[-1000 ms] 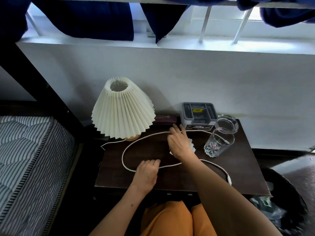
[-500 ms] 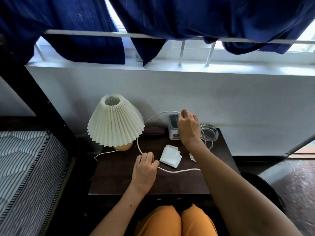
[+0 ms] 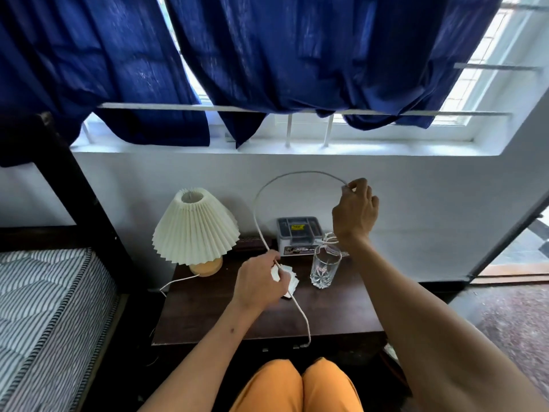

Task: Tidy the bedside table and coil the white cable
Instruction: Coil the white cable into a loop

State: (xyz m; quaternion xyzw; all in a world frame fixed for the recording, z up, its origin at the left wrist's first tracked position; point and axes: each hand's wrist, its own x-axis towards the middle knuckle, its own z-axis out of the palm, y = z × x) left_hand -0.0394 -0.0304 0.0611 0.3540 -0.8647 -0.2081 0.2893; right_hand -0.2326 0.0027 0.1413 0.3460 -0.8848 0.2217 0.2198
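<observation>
Right hand (image 3: 355, 212) pinches the white cable (image 3: 259, 230) up high, left hand (image 3: 261, 282) grips it low over the bedside table (image 3: 208, 316); the cable arcs between them, its tail trailing below the left hand.

A bedroom in a home. A dark wooden bedside table (image 3: 208, 322) is standing against a white wall, carrying a pleated cream lamp (image 3: 194, 230) and a drinking glass (image 3: 323, 269). A striped mattress (image 3: 44, 307) in a dark bed frame (image 3: 77, 185) is lying to its left. Navy curtains (image 3: 267, 55) are hanging over a barred window (image 3: 309, 130) above.
</observation>
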